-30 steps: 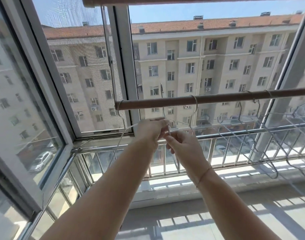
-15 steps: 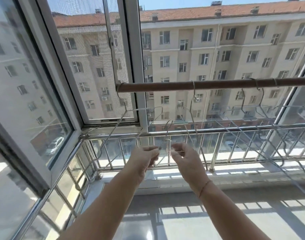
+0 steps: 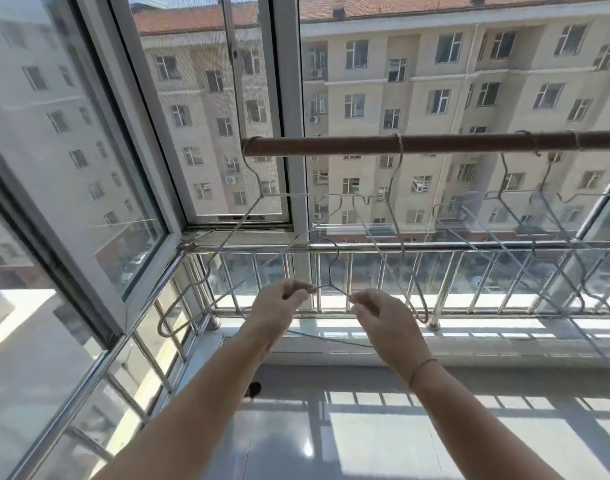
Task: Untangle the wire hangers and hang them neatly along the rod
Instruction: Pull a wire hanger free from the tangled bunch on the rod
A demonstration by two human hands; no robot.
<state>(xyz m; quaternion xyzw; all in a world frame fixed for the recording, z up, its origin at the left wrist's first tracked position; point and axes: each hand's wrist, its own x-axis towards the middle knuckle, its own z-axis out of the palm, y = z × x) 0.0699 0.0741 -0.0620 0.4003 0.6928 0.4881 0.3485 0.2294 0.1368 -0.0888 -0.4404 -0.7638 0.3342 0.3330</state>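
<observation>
Both hands are raised in front of the window, below the rod (image 3: 417,144). Between them is one wire hanger (image 3: 329,284), with its hook pointing up. This hook is free in the air, near the top bar of the steel railing (image 3: 469,246) and well under the rod, so this hanger is not hung. The left hand (image 3: 279,306) pinches the left shoulder of the wire with curled fingers. The right hand (image 3: 383,317) pinches the right shoulder in the same way. The bottom wire of the hanger runs under both hands, from wrist to wrist.

The brown rod lies across the window, and it carries the other hangers. At its left end hangs one hanger (image 3: 262,194); its body slants down to the left, towards the corner of the railing. Nearer the middle hangs a second hanger (image 3: 399,148), and its long side comes down just beside the right hand. Its upper wires cross those of the left-end hanger. Further right there is a group of hangers (image 3: 503,168) whose wires overlap each other; I cannot tell how many they are, or if they are hooked together.

On the right wrist there is a thin cord bracelet (image 3: 421,368). Behind the glass stands a beige apartment building (image 3: 435,81) with a red roof.
</observation>
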